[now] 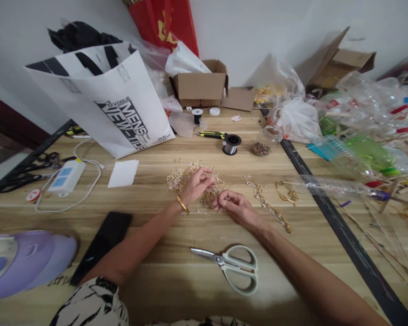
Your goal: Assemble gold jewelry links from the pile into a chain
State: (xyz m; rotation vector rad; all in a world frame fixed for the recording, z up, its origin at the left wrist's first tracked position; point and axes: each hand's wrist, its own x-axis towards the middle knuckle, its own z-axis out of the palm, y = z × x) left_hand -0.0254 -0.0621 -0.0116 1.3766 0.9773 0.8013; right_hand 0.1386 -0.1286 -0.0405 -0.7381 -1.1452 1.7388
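A heap of small gold and clear beads lies mid-table. Over it is my left hand, wearing a gold bracelet, its bent fingers drawn together at the tips; anything between them is too small to make out. My right hand rests at the heap's right edge with thumb and forefinger pinched, and what they hold is hidden. A short beaded strand lies just below the hands. To the right are beaded chains and a gold chain loop. Scissors with pale handles lie nearer me.
A wire spool, a yellow-black cutter and a bead jar stand behind the heap. At left are a white paper bag, a power strip and a black phone. Plastic bottles crowd the right.
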